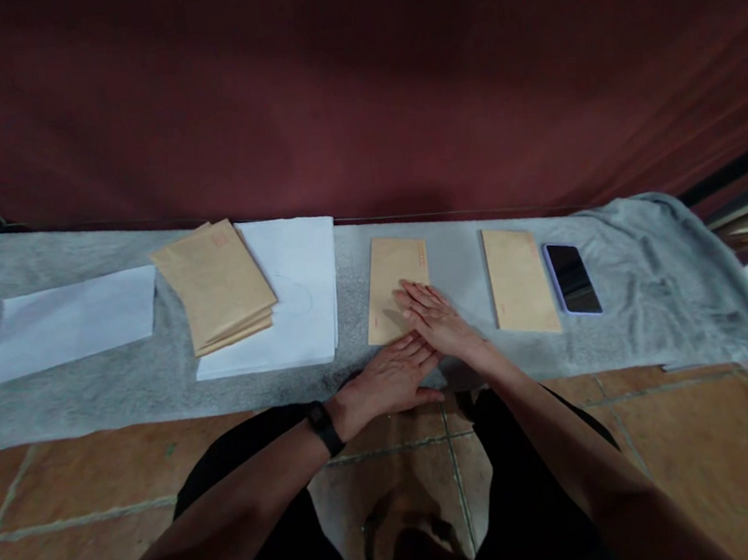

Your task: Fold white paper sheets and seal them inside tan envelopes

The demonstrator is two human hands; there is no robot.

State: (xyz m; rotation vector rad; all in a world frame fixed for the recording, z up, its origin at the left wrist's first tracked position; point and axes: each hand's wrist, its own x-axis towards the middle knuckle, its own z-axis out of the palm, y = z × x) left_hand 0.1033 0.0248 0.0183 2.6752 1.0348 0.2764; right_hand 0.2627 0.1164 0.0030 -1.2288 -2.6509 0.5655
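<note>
A brown paper envelope [393, 273] lies flat on the grey cloth in front of me, with small red print on it. My right hand [435, 316] rests on its lower right part, fingers stretched out and flat. Beside and just below it, my left hand [397, 376] lies palm down at the envelope's near edge, its fingertips meeting the right hand. Neither hand grips anything. Another brown envelope, or a neat pile of them, [518, 279] sits to the right. On the left, several brown envelopes [219, 282] are stacked unevenly.
White paper sheets [300, 299] lie partly under the left envelopes. A folded white sheet [82, 318] is at the far left. A phone [573, 279] lies right of the envelopes. The grey cloth [663, 279] covers a narrow surface before a dark red wall-like panel [326, 121].
</note>
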